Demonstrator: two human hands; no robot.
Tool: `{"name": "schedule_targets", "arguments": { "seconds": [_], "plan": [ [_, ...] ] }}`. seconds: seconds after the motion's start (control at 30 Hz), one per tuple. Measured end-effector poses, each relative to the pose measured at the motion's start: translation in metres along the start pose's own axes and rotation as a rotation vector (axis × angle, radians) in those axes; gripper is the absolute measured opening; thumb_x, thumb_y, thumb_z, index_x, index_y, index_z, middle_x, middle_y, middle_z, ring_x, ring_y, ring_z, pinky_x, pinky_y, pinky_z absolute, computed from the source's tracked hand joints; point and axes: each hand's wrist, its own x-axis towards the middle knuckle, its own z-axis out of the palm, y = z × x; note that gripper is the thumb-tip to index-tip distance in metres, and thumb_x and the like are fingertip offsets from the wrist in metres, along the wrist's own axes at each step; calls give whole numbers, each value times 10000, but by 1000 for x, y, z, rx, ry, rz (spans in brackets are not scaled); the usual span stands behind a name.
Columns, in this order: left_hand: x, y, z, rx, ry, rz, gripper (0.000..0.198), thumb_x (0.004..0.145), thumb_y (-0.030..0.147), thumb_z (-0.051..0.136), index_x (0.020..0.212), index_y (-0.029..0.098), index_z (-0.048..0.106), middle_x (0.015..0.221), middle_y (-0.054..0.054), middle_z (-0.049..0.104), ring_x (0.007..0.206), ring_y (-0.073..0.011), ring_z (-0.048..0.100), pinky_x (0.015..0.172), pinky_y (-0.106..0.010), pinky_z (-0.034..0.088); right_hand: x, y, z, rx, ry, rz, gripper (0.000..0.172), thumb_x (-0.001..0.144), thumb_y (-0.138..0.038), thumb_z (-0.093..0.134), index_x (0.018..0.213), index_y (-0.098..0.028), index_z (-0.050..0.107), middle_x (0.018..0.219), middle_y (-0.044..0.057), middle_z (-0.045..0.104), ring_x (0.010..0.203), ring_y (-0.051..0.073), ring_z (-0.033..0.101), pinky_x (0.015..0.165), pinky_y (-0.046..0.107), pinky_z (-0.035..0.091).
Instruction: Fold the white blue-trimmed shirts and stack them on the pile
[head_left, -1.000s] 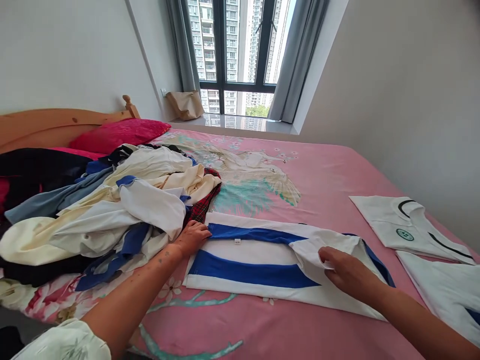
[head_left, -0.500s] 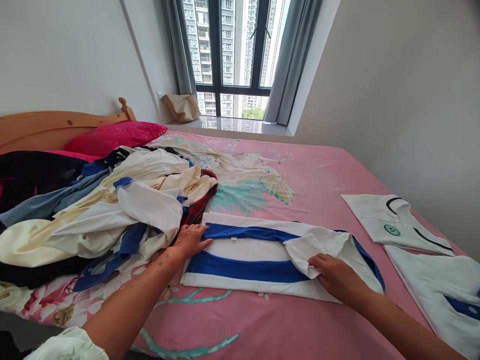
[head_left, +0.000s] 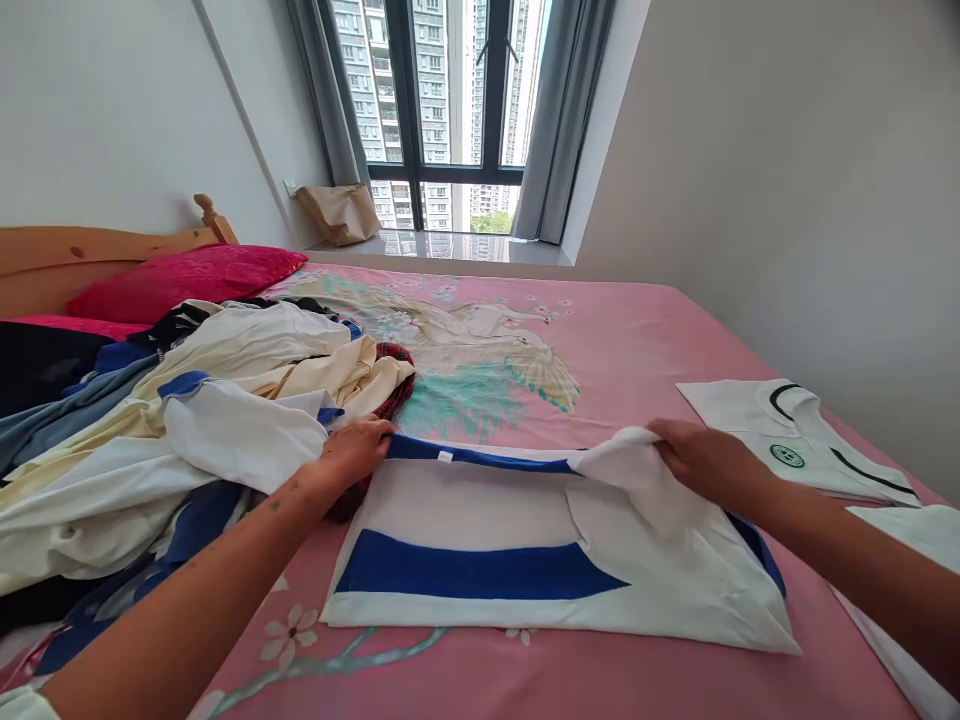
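Note:
A white shirt with blue bands lies partly folded on the bed in front of me, a small white label on its upper blue band. My left hand is closed on its far left corner, beside the heap of clothes. With my right hand I pinch the far right part of the same shirt. That far edge is lifted off the bed between my hands, while the near edge rests flat on the sheet. Some fingertips are hidden behind the cloth.
A heap of mixed clothes covers the left of the bed. Folded white shirts lie on the right, one with a green round badge. Red pillow, wooden headboard, and a brown paper bag on the sill stand farther back.
Both hands have moved away from me and up, raising the shirt's far edge. My right hand has gone from the shirt's middle to its far right. The view has shifted slightly.

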Motion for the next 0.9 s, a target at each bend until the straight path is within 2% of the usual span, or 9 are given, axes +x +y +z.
{"name": "schedule_targets", "arguments": {
  "seconds": [0.13, 0.2, 0.27, 0.4, 0.47, 0.6, 0.7, 0.8, 0.9],
  "plan": [
    [66, 7, -19, -16, 167, -144, 358, 848, 322, 392, 1107, 216, 615, 1144, -111, 590, 989, -269, 589, 793, -365, 435, 89, 25, -29, -102, 256, 163, 291, 839, -180, 400, 1061, -145, 585, 1022, 166, 607, 1011, 320, 538, 843, 487, 372],
    [78, 19, -13, -63, 324, -174, 403, 861, 312, 377, 1195, 166, 549, 1217, -152, 535, 1073, -282, 545, 853, -390, 431, 104, 17, -26, -41, 351, 205, 368, 873, -224, 352, 1204, -147, 494, 1167, 187, 533, 1144, 351, 453, 909, 532, 342],
    [70, 36, 5, -154, 434, 10, 369, 869, 285, 387, 1174, 166, 558, 1198, -132, 555, 1104, -244, 526, 923, -372, 409, 95, -8, -8, 103, 340, 99, 362, 886, -270, 356, 1206, -164, 486, 1184, 166, 532, 1151, 322, 461, 943, 496, 370],
    [20, 72, 55, -250, 136, 698, 331, 903, 254, 362, 1136, 262, 598, 1229, -44, 590, 1160, -164, 505, 1014, -323, 345, 41, -66, 57, 313, -49, -290, 331, 898, -299, 375, 1164, -193, 542, 1221, 86, 570, 1170, 206, 492, 1023, 369, 382],
    [3, 76, 77, -224, -59, 794, 381, 915, 335, 355, 1265, 316, 502, 1380, -21, 481, 1270, -168, 416, 1077, -361, 264, 21, -72, 91, 363, -326, -367, 418, 925, -364, 330, 1280, -209, 486, 1346, 60, 492, 1282, 190, 394, 1085, 370, 314],
    [14, 43, 104, -136, -155, 374, 630, 860, 564, 348, 1414, 268, 298, 1513, -62, 241, 1388, -242, 207, 1121, -489, 86, 22, -28, 136, 250, -462, -92, 561, 927, -443, 280, 1390, -136, 366, 1485, 80, 277, 1374, 219, 223, 1136, 399, 196],
    [43, 13, 110, -107, -107, 60, 664, 853, 552, 341, 1396, 169, 343, 1504, -112, 259, 1385, -267, 204, 1113, -474, 159, 43, 8, 142, 182, -378, 60, 488, 922, -376, 298, 1312, -146, 478, 1428, 86, 390, 1319, 221, 341, 1096, 376, 276],
    [70, -3, 109, -107, 13, -41, 497, 851, 439, 383, 1245, 170, 521, 1388, -113, 444, 1295, -266, 378, 1063, -416, 308, 67, 19, 135, 148, -310, 137, 345, 893, -329, 359, 1052, -228, 648, 1165, 43, 627, 1081, 206, 559, 936, 326, 427],
    [94, -8, 106, -111, 94, -73, 492, 805, 313, 441, 1264, 138, 482, 1364, -129, 449, 1290, -255, 382, 1075, -383, 314, 90, 21, 130, 81, -234, 280, 289, 863, -309, 393, 959, -210, 646, 1051, 77, 638, 965, 229, 582, 813, 342, 461]
  ]
}}
